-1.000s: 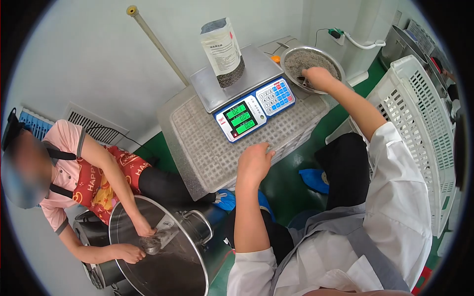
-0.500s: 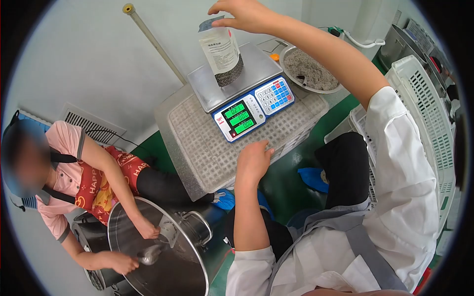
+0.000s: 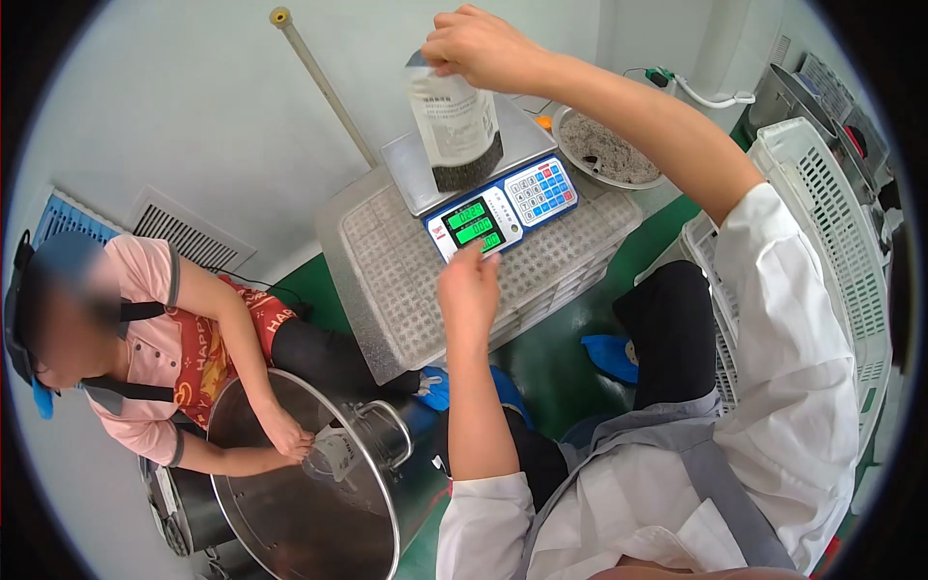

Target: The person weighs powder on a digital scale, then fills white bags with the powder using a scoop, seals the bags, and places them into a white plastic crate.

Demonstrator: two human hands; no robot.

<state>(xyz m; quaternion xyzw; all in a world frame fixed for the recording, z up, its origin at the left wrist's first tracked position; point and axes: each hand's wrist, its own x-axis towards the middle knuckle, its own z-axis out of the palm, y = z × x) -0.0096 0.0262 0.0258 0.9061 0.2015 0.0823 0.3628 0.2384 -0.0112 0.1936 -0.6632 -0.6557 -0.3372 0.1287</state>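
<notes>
My right hand (image 3: 480, 48) pinches the top edge of a white pouch (image 3: 454, 121), which has printed text and dark contents showing through its lower part. The pouch hangs over the steel platform (image 3: 411, 174) of a digital scale, its bottom overlapping the platform's near edge in this view. Close to the scale's green-lit display (image 3: 472, 224), my left hand (image 3: 469, 290) holds nothing, thumb and forefinger apart. Its fingertips overlap the display's lower edge.
The scale stands on stacked white perforated crates (image 3: 387, 280). Beside it sits a bowl (image 3: 609, 150) of greyish grains. At left, a co-worker (image 3: 193, 329) holds another pouch (image 3: 335, 452) inside a large steel pot (image 3: 398, 522). White plastic baskets (image 3: 822, 203) stand at right.
My right hand has closed on the pouch top and drawn the pouch slightly right and nearer me. My left hand has moved up to the display. The co-worker's scoop has reached the other pouch.
</notes>
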